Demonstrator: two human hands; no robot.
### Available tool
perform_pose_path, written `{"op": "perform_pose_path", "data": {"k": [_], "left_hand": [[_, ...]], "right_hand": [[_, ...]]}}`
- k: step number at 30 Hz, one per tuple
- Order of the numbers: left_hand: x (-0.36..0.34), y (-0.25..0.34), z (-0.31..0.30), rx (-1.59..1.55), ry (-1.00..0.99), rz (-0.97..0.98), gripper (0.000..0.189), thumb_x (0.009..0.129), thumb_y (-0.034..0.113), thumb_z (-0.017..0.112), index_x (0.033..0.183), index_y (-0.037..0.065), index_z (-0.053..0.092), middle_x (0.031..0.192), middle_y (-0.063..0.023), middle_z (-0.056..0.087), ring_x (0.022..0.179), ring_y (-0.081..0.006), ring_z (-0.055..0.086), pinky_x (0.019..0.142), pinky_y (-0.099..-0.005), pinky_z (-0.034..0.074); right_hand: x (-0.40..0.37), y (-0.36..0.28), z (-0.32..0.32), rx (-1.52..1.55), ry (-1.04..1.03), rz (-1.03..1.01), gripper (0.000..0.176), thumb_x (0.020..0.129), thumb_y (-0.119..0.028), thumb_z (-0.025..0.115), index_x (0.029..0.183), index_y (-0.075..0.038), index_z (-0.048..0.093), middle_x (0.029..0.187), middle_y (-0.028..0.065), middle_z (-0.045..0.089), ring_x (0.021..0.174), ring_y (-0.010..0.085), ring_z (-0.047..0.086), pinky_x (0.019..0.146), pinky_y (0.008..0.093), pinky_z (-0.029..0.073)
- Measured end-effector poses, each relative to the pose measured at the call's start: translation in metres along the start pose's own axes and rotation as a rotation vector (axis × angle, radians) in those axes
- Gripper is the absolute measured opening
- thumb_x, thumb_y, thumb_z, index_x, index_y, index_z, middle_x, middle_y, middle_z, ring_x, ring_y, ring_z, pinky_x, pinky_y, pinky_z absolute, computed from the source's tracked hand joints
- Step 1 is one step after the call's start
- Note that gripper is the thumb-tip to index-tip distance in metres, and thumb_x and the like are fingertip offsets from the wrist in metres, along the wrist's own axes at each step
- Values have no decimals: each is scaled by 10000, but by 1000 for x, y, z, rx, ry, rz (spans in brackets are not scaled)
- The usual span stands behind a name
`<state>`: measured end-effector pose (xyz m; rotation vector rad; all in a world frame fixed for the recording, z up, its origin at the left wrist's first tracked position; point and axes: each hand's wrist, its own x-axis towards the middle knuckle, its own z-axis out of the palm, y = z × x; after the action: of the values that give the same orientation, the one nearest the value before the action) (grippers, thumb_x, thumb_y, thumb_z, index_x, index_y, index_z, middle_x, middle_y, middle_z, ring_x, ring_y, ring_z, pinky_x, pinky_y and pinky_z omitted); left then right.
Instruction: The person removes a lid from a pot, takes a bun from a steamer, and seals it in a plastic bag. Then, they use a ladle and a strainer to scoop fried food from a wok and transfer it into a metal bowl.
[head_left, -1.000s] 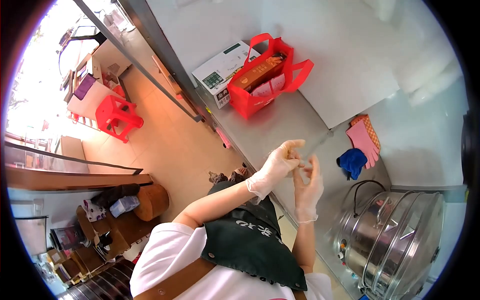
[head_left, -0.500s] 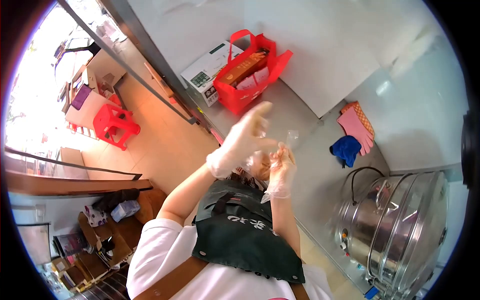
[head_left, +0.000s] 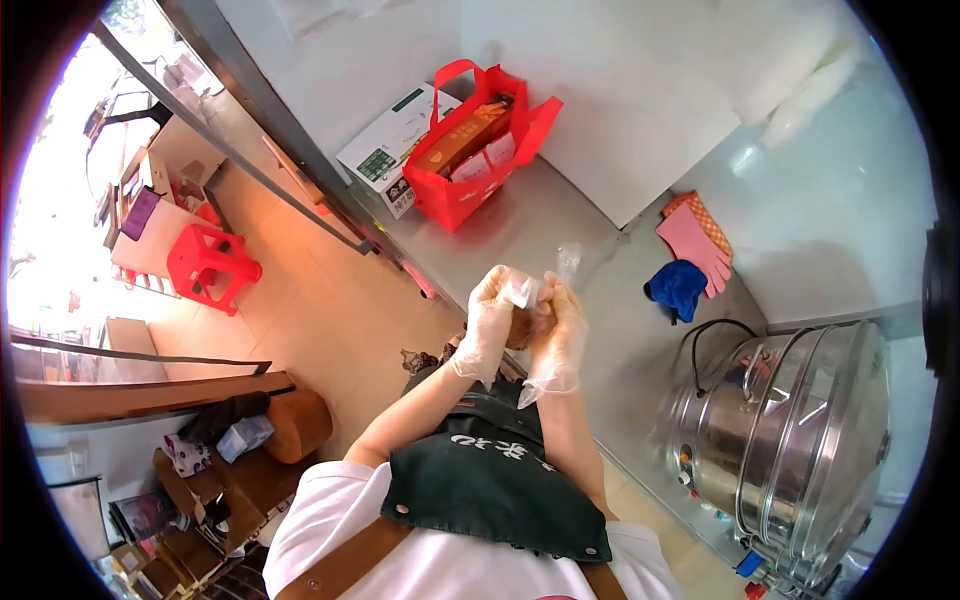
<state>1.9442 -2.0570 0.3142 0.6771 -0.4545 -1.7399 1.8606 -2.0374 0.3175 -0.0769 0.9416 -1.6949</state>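
Observation:
Both of my hands wear thin clear plastic gloves and meet in front of my green apron [head_left: 495, 490]. My left hand [head_left: 488, 322] and my right hand [head_left: 560, 340] press together around a small brownish item [head_left: 519, 327] wrapped in clear plastic. A twisted tail of that plastic [head_left: 568, 260] sticks up above my right fingers. What the item is cannot be made out. The hands hover over the near edge of a steel counter [head_left: 545, 225].
On the counter stand a red tote bag [head_left: 470, 160] with boxes in it and a white carton [head_left: 382, 165]. A blue cloth [head_left: 677, 288] and pink rubber gloves [head_left: 697, 243] lie farther right. A large steel steamer pot [head_left: 790, 430] is at right. A red stool [head_left: 205, 265] stands on the floor at left.
My left hand, lifted with fingers spread half a second ago, has come down and closed against my right hand over the wrapped item. The view has shifted slightly.

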Motion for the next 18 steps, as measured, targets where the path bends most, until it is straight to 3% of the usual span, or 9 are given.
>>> {"op": "perform_pose_path", "data": {"k": [3, 6, 10, 13, 16, 18], "left_hand": [[4, -7, -3, 120, -9, -21, 85, 893, -15, 535, 830, 21, 581, 762, -42, 615, 681, -106, 562, 630, -227, 482], [-2, 0, 17, 707, 204, 102, 57, 903, 23, 547, 884, 6, 598, 774, -22, 613, 690, -88, 548, 623, -226, 476], [-1, 9, 18, 925, 251, 52, 72, 888, 68, 599, 937, 16, 605, 790, -76, 649, 688, -110, 585, 641, -261, 503], [5, -6, -10, 1203, 71, 336, 128, 882, 116, 641, 964, 24, 605, 803, -124, 662, 695, -142, 617, 644, -279, 518], [2, 0, -4, 1286, 59, 203, 192, 878, 158, 676, 1005, 34, 602, 826, -145, 671, 726, -168, 654, 645, -283, 527], [3, 8, -12, 916, 50, 31, 243, 885, 159, 689, 1061, 28, 585, 953, -99, 674, 861, -182, 679, 711, -281, 536]], "right_hand": [[-2, 6, 5, -136, 87, -38, 155, 915, -70, 592, 1004, 40, 654, 809, 14, 594, 686, 94, 545, 628, 213, 458], [-6, 2, 9, -314, 38, 35, 145, 899, -50, 593, 1000, 16, 672, 824, 7, 608, 691, 82, 546, 630, 199, 454], [9, 27, -20, -387, -123, -81, 139, 924, -49, 541, 1000, -37, 657, 859, 17, 632, 710, 70, 558, 612, 192, 456], [9, 33, -20, -614, -126, -197, 157, 964, -112, 499, 954, -33, 635, 879, 19, 615, 732, 80, 549, 623, 210, 452], [15, 14, -13, -320, -18, 106, 221, 992, -176, 465, 901, -32, 606, 889, 20, 589, 779, 86, 531, 659, 225, 442], [22, 5, -13, -255, -82, 126, 266, 1003, -216, 457, 846, -39, 579, 802, 5, 542, 755, 102, 496, 696, 266, 440]]}}
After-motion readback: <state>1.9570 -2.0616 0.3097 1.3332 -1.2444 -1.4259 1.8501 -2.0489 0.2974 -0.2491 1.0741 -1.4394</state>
